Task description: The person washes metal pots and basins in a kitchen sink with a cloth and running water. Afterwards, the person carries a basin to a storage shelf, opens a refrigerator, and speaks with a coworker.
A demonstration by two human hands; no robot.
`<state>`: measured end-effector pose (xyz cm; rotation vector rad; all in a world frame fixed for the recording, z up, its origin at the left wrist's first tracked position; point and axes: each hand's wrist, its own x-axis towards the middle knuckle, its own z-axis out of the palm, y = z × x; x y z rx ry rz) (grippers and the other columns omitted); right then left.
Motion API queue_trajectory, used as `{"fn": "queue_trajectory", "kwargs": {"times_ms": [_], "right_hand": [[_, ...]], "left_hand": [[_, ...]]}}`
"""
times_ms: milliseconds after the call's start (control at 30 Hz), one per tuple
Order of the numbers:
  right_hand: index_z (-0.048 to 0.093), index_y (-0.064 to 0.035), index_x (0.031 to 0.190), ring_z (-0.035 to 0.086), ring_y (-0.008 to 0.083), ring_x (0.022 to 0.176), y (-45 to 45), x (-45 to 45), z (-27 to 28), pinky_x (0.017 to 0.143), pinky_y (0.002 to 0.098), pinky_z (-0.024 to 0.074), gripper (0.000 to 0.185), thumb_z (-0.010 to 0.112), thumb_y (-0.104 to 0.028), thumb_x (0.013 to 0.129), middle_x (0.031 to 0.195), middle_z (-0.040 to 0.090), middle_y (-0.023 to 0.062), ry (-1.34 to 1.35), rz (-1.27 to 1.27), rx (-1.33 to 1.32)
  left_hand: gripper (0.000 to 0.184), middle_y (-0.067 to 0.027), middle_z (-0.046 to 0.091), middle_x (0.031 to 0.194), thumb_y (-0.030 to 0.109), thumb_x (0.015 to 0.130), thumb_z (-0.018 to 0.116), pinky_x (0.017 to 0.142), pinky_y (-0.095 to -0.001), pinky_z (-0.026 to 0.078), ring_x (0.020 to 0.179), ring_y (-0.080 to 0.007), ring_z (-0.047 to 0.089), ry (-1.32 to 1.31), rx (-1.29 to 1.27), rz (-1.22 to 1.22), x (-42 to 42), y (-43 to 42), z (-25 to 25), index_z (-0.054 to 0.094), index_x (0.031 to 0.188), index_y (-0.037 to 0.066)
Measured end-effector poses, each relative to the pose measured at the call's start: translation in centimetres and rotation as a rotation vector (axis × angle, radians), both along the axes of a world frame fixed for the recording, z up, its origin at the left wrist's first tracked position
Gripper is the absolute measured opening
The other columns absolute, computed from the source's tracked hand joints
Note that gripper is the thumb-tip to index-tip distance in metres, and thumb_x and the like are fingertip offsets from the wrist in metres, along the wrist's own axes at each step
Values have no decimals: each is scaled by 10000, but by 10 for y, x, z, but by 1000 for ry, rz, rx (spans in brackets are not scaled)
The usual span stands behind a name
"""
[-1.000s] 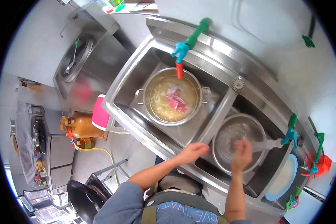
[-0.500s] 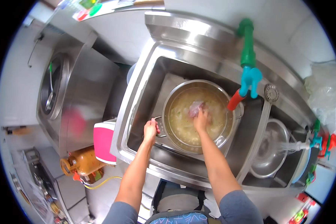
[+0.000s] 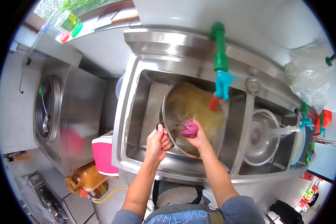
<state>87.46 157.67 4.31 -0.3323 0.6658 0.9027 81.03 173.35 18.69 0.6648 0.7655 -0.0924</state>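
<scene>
A large steel pot [image 3: 166, 128] is tilted to the right in the left sink basin [image 3: 138, 123]. Cloudy yellowish water [image 3: 201, 106] spreads from its mouth across the basin floor. My left hand [image 3: 158, 143] is closed round the pot's side handle, at its raised left edge. In my right hand [image 3: 199, 138] is a wet, bunched purple-pink cloth [image 3: 189, 128], held over the pot's mouth. Whether the cloth touches the pot wall I cannot tell.
Above the basin hangs a green and blue tap [image 3: 221, 67] with a red spout. In the right basin, another tap [image 3: 287, 130] runs into a steel bowl [image 3: 261, 149]. A pink and white box [image 3: 103, 155] and an orange gas cylinder [image 3: 87, 177] stand at the left.
The pot has gone from upright and full to tipped rightward, its water flowing into the basin. My left hand has raised its handle. My right hand has come up out of the water with the cloth.
</scene>
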Motion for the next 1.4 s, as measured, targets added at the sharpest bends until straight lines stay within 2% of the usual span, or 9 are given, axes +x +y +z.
{"fn": "queue_trajectory", "kwargs": {"times_ms": [167, 500, 767, 833, 867, 1033, 1167, 1233, 1400], "right_hand": [[500, 14, 1003, 505, 256, 928, -47, -15, 2, 848, 345, 404, 286, 509, -151, 769, 984, 531, 133, -41, -134, -27], [546, -19, 873, 532, 151, 554, -103, 20, -6, 442, 231, 413, 117, 510, -92, 790, 671, 554, 74, -317, -60, -327], [520, -17, 639, 493, 171, 393, -105, 88, 55, 407, 297, 412, 331, 486, -307, 795, 518, 520, 78, -880, 192, -1376], [530, -21, 701, 561, 201, 505, -116, 140, 68, 538, 345, 454, 415, 509, -426, 789, 552, 565, 92, -945, 97, -1341], [532, 2, 885, 593, 242, 697, -124, 169, 72, 665, 366, 457, 471, 516, -458, 783, 806, 602, 164, -997, 151, -1273], [408, 57, 1134, 436, 360, 1054, -142, 208, 110, 895, 385, 348, 583, 537, -393, 788, 1201, 383, 242, -1399, 209, -2044], [436, 45, 1117, 447, 354, 1028, -76, 128, 212, 884, 408, 345, 540, 523, -382, 799, 1143, 440, 232, -1878, -245, -1525], [476, 44, 1070, 455, 339, 1021, -46, 105, 236, 862, 406, 354, 530, 532, -401, 787, 1098, 464, 244, -2154, -305, -1473], [524, 48, 957, 524, 335, 837, -2, 98, 228, 720, 402, 412, 470, 543, -388, 781, 984, 515, 243, -2121, -282, -1708]], "left_hand": [[293, 55, 233, 461, 316, 891, 410, 336, -203, 168, 361, -44, 190, -63, 17, 20, 7, -32, 8, 405, 718, 80], [308, 54, 271, 460, 301, 877, 451, 333, -205, 155, 351, -37, 219, -46, 364, -60, -8, -82, 82, 398, 667, 82], [264, 76, 288, 476, 237, 868, 483, 318, -188, 161, 357, -16, 231, -122, 778, 125, -30, -69, 116, 383, 651, 123], [246, 74, 281, 476, 219, 864, 485, 321, -191, 155, 358, -17, 226, -112, 827, 147, -35, -65, 119, 394, 660, 117], [236, 73, 277, 476, 212, 863, 485, 322, -193, 152, 358, -18, 223, -100, 834, 158, -35, -64, 122, 400, 665, 115], [210, 65, 248, 472, 216, 871, 457, 321, -202, 152, 353, -30, 204, -138, 604, 214, -26, -59, 133, 421, 694, 110], [219, 62, 241, 473, 232, 884, 428, 318, -202, 161, 355, -36, 203, -274, 226, 267, -21, -53, 111, 419, 704, 108], [221, 59, 249, 481, 224, 888, 421, 321, -198, 171, 360, -37, 213, -203, 231, 252, -12, -59, 113, 415, 699, 110], [220, 58, 267, 496, 201, 877, 443, 327, -193, 173, 367, -33, 220, -127, 352, 158, -8, -67, 118, 380, 683, 120]]}}
